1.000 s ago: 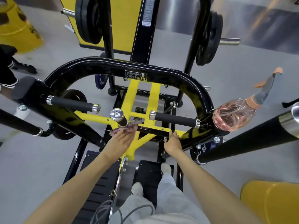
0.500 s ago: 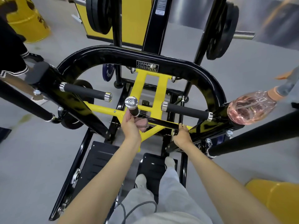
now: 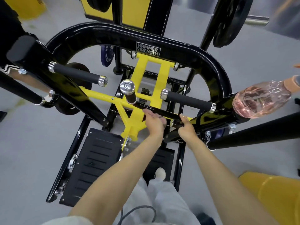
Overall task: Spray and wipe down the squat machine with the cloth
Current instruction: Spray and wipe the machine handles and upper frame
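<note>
- A black and yellow squat machine [image 3: 162, 38] fills the view from above. Its curved black frame arches over a yellow inner frame [image 3: 151, 75].
- A ribbed black footplate [image 3: 95, 163] sits low on the left side of the machine.
- A clear pink spray bottle [image 3: 259, 101] lies on its side on top of the machine's right arm, orange nozzle pointing right, apart from both hands.
- The right grip [image 3: 186, 129], a bare hand, is curled round a black crossbar [image 3: 172, 115] in the middle of the machine.
- The left grip [image 3: 154, 125], just beside it, is closed over the cloth, pressing it against the same crossbar.
- The pinkish cloth [image 3: 150, 112] shows only as small edges around the left fingers.
</note>
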